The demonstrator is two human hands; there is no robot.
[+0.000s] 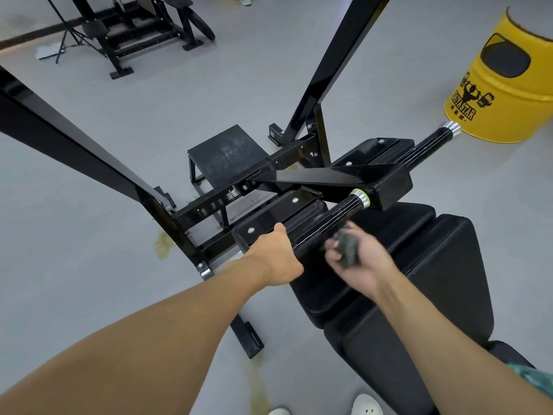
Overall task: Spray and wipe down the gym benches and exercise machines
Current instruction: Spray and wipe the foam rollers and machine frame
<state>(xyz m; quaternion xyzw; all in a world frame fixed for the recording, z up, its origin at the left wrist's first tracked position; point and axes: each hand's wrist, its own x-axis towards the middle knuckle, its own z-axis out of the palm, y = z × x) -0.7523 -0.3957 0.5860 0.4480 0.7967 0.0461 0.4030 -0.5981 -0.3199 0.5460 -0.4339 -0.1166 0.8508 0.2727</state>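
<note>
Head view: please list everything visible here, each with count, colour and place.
exercise machine: one, black, centre.
near handle: one, black with silver collar, centre, by the hands.
far handle: one, black with silver cap, right of centre.
padded bench: one, black, lower right.
step platform: one, black, behind the frame.
second machine: one, black, top left.
drum: one, yellow with black logo, top right.
floor stains: several, yellowish, on the grey floor left of the machine.
cloth: one, dark grey, in the right hand.
shoes: two, white, bottom edge.
left hand: grips the near handle's end.
right hand: holds the cloth at the near handle, blurred.
</note>
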